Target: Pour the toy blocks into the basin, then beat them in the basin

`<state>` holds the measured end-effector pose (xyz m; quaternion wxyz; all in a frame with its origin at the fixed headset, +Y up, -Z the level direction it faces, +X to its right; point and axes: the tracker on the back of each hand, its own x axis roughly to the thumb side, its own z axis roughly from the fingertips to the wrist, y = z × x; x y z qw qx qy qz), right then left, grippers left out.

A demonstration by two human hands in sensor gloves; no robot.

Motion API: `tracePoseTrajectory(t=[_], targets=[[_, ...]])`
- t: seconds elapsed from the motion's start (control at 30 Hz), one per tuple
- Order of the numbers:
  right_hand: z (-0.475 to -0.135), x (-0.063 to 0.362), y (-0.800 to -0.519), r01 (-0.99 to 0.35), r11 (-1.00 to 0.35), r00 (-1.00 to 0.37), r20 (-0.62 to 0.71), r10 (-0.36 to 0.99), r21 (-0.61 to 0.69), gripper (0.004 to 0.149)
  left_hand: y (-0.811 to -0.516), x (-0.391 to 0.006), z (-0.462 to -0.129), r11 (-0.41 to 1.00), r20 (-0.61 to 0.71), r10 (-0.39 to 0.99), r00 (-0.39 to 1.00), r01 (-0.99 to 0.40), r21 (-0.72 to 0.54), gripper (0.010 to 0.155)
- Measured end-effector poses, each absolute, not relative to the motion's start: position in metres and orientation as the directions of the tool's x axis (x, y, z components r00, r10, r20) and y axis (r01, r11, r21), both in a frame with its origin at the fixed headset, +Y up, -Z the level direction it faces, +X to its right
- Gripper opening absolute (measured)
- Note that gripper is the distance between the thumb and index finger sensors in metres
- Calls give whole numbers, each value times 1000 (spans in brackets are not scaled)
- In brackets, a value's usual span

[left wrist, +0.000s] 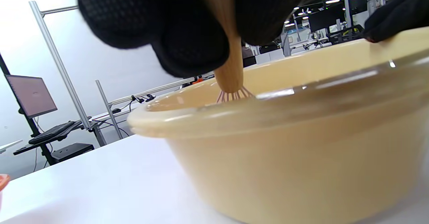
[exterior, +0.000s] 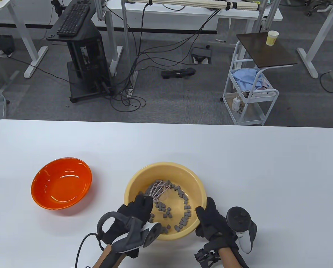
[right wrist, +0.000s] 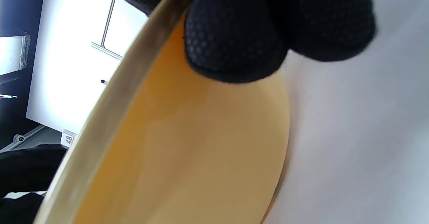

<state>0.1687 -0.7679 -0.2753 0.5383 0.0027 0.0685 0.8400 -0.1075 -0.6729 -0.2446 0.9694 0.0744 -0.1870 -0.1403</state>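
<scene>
A yellow basin (exterior: pixel 195 178) stands at the table's front middle with several small grey toy blocks (exterior: pixel 186 208) scattered inside it. My left hand (exterior: pixel 139 208) grips the wooden handle (left wrist: pixel 229 66) of a pink wire whisk (exterior: pixel 158 189), whose head lies among the blocks. My right hand (exterior: pixel 208 220) holds the basin's right front rim, with fingers (right wrist: pixel 234 46) curled over the edge of the basin (right wrist: pixel 187 150). In the left wrist view the basin's outer wall (left wrist: pixel 285 157) fills the frame.
An empty orange bowl (exterior: pixel 43 178) sits on the white table (exterior: pixel 253 173) to the left of the basin. Past the table's far edge are a floor with cables, a black computer stand and a white cart.
</scene>
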Motion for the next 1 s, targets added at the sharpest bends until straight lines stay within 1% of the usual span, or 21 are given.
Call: tracePoseTrajectory(t=[0.1,0.17,0.27,0.37,0.57,0.67,0.8,1.0], targets=[[-275,169,-768,-904,-412,-421,-69,904,118,69,-666,-110,-242,944,328,-313,891,254,212,44],[-275,169,-768,-904,-412,-421,-69,904,118,69,-661,-110,-239,925,305,-358,882,292,242,40],[-275,169,-768,-903,-412,-421,-69,904,118,69,-651,-109,-233,896,305,-420,855,340,285,38],[-275,169,-768,-903,-412,-421,-69,904,118,69,-643,-110,-229,889,320,-433,843,339,309,37],[-276,169,-768,-903,-413,-423,-69,904,117,69,-634,-118,-226,879,341,-425,838,293,375,37],[-276,169,-768,-903,-413,-423,-69,904,117,69,-627,-124,-226,900,385,-368,846,219,377,38],[-276,169,-768,-903,-413,-422,-70,904,116,69,-629,-126,-228,943,452,-250,856,109,316,39],[-276,169,-768,-904,-412,-421,-71,904,116,69,-636,-121,-232,977,514,-157,843,56,208,43]])
